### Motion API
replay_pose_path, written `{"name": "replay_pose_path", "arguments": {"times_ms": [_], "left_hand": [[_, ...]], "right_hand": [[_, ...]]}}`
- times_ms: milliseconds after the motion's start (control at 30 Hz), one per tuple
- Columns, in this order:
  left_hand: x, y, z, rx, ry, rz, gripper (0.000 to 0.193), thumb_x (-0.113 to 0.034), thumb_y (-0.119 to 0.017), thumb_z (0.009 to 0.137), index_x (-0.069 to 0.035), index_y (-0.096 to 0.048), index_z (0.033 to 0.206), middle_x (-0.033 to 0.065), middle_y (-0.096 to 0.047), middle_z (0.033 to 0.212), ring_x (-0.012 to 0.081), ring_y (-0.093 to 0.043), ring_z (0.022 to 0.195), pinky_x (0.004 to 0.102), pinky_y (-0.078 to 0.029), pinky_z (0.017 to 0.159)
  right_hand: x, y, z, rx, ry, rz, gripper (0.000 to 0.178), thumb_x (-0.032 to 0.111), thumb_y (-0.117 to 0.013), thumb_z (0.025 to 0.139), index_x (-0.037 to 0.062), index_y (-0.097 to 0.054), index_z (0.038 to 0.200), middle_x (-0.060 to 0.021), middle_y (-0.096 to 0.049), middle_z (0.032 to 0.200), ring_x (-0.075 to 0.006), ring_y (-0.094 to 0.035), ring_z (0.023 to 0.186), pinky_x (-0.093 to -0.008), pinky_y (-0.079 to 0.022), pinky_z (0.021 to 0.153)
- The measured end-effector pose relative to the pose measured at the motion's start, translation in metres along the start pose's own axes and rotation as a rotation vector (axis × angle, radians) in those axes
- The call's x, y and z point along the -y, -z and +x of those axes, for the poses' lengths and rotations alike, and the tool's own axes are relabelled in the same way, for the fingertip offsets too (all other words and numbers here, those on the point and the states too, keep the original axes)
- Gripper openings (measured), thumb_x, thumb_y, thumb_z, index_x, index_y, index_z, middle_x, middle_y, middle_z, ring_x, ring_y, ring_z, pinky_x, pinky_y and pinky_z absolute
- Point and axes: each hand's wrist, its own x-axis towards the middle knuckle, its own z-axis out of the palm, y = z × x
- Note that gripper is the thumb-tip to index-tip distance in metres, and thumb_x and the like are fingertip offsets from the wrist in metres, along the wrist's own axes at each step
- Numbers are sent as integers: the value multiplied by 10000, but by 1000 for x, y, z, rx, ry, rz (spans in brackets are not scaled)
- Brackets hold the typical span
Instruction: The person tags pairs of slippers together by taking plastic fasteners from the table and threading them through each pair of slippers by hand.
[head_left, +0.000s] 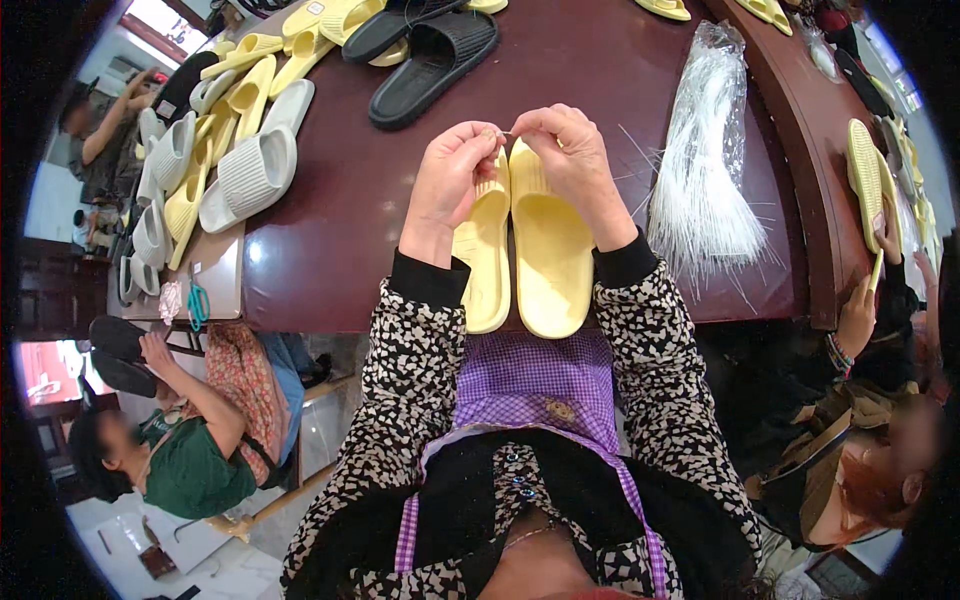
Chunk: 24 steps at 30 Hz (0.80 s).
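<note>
A pair of yellow slippers lies side by side at the table's near edge, the left slipper [485, 275] and the right slipper [553, 275] both with their open heels toward me. Over their straps, my left hand [455, 175] and my right hand [572, 160] are closed in a pinch. A thin whitish tie [507, 132] shows in the small gap between the fingertips, gripped at both sides. Its rest is hidden by the fingers and slippers. To the right lies a bundle of long white plastic ties [705, 200], partly inside a clear bag.
Grey slippers [255, 175] and yellow ones pile up at the left, with black slippers [435, 65] at the far side. Teal scissors [198, 303] lie at the left corner. A raised brown ledge [790, 130] borders the right. People work on both sides.
</note>
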Motion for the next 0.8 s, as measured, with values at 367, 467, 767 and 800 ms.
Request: {"name": "replay_pose_path", "arguments": {"times_ms": [367,467,767,800], "left_hand": [[-1,1,0,20,-15,8,70,-62,-575,904,-26,-634,916,-32,-562,767,37,-472,646,178,-395,587],[0,2,-1,20,-27,-2,68,-62,-576,904,-24,-626,932,-28,-564,772,41,-481,652,182,-405,590],[3,0,2,-27,-68,-24,98,-52,-572,904,-33,-575,1000,-9,-580,808,57,-522,672,193,-451,615],[2,1,3,-32,-71,-17,101,-49,-571,904,-36,-570,1004,-7,-582,812,59,-524,670,193,-456,619]], "right_hand": [[3,1,1,43,72,-46,98,-7,-632,763,81,-653,802,-25,-597,727,-200,-550,709,-318,-429,659],[3,0,1,31,58,-38,97,-10,-633,760,72,-652,807,-25,-610,741,-199,-558,716,-315,-432,656],[10,1,3,50,30,85,76,7,-635,777,46,-647,842,-36,-638,772,-179,-587,740,-295,-451,664],[10,0,4,66,86,39,72,12,-635,784,43,-647,847,-39,-639,773,-172,-589,737,-291,-454,663]]}}
